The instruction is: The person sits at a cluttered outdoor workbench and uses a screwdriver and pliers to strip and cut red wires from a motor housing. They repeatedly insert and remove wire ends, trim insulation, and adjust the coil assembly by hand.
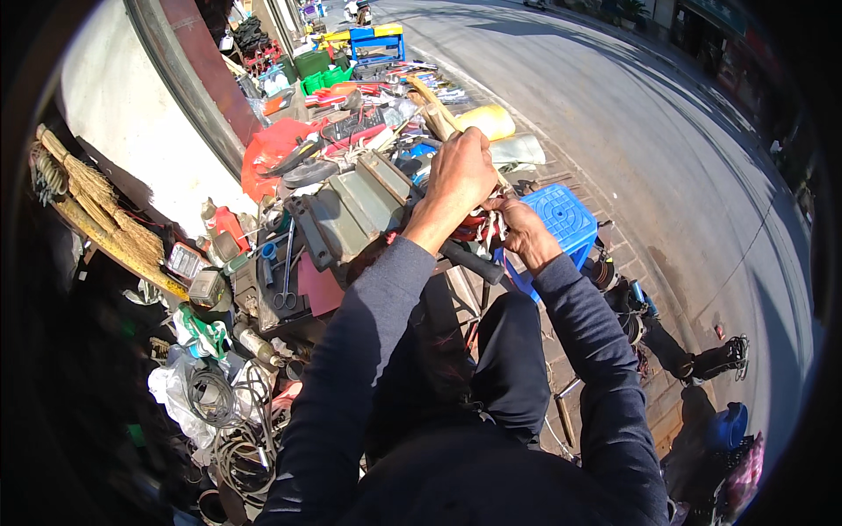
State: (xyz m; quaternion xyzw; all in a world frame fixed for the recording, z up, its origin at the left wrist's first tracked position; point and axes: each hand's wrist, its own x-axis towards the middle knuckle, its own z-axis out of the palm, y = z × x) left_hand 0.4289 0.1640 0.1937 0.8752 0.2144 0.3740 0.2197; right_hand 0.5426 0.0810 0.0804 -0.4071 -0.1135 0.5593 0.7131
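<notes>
My left hand (462, 175) is raised at the middle of the view, its fingers curled closed with the back of the hand toward me. What it grips, if anything, is hidden under the knuckles. Just right of it and lower, my right hand (524, 230) has bent fingers pressed against a bundle of red and white strips (482, 230), which look like cloth. A dark rod (474, 262) sticks out below the bundle, close to my right wrist. Left of my hands lies a grey-green metal case (355, 210) with ridges.
A blue plastic stool (560, 215) stands right of my right hand. Scissors (286, 279) and a pink sheet (317, 285) lie left. Coiled cables (241, 438) fill the lower left, brooms (105, 210) lean behind. Tools and a red bag (272, 158) spread ahead; the road (631, 114) runs right.
</notes>
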